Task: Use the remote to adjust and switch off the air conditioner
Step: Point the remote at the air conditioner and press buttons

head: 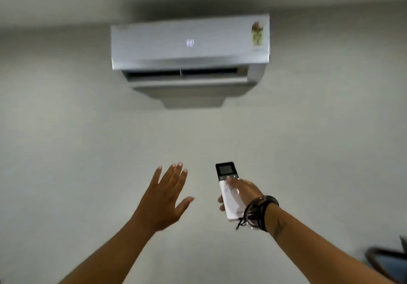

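White slim remote (229,192) with a dark screen sits clasped in the right hand (243,192). Left hand (164,200) is raised empty, fingers spread, below the lit silver wall air conditioner (190,46).

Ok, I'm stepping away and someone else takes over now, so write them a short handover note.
Right hand: gripping the remote, thumb on its buttons, aimed up at the air conditioner.
Left hand: open, empty, raised beside it.
Unit: on the wall overhead, display lit, flap open, so not yet off. Digits too blurred to read.
Left: finish adjusting, then switch off.
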The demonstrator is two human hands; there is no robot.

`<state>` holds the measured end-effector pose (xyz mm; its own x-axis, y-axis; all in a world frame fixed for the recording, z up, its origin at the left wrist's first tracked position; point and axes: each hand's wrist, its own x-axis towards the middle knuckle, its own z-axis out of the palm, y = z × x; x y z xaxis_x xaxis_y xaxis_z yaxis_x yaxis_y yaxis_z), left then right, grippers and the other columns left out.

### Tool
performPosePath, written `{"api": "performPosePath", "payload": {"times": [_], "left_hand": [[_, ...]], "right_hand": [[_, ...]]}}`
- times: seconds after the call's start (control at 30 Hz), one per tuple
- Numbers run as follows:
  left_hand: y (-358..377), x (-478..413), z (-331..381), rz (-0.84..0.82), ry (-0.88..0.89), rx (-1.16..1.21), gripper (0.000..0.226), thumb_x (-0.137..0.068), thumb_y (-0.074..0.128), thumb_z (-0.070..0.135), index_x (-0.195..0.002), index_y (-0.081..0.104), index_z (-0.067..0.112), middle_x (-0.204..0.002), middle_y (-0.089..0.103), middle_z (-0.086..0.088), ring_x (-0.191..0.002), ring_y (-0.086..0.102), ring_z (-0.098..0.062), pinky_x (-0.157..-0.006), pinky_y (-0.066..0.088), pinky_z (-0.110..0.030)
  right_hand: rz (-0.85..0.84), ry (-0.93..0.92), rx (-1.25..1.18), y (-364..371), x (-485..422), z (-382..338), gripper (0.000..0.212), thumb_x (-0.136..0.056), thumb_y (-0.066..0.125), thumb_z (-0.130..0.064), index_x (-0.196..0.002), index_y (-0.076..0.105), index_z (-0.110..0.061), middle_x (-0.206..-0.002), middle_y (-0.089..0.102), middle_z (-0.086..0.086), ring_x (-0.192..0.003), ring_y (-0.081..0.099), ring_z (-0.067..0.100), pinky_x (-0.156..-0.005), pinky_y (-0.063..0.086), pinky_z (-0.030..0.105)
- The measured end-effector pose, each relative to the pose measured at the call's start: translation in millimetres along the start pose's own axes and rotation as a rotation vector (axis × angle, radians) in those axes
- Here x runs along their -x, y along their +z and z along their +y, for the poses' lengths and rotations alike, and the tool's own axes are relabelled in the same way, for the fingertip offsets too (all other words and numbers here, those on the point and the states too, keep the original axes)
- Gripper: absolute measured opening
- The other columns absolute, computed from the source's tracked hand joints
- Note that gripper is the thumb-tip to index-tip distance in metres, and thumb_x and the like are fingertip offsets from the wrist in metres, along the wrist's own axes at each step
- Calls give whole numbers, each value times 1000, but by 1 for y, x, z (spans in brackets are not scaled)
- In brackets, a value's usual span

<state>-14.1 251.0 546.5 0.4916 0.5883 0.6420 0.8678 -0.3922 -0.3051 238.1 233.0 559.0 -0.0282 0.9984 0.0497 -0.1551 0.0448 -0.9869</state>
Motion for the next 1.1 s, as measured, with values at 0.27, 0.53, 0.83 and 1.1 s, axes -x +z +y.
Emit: {"api": "performPosePath", "payload": {"times": [0.27,0.53,0.83,1.1], "left_hand": [[-122,-105,-46,237,-60,-19,83,-90,12,67,-155,13,15,-164,14,-7,-151,11,-22,-120,1,-45],[-164,-130,-52,268,-131,-66,73,-96,22,58,-154,10,15,-164,13,-8,-150,10,-22,-121,5,-48],[-190,-136,-51,281,-136,-56,75,-94,15,61,-154,12,16,-164,15,-7,-150,10,-22,-121,3,-48],[-212,-136,-55,272,-143,-84,81,-90,10,67,-153,17,17,-164,13,-8,-151,9,-23,-122,5,-49]], "right_hand": [[-87,-147,94,58,5,-175,18,-91,47,-14,-96,56,1,-60,70,20,-48,69,31,-44,55,34],[-66,-227,110,66,15,-249,15,-88,42,-15,-93,47,-2,-58,70,21,-50,70,35,-45,58,41],[-71,-249,207,77,31,-264,14,-92,46,-14,-98,49,-1,-60,71,23,-49,70,35,-43,58,40],[-120,-212,227,89,37,-265,19,-89,47,-18,-97,52,-2,-63,72,22,-52,71,34,-44,57,37]]}}
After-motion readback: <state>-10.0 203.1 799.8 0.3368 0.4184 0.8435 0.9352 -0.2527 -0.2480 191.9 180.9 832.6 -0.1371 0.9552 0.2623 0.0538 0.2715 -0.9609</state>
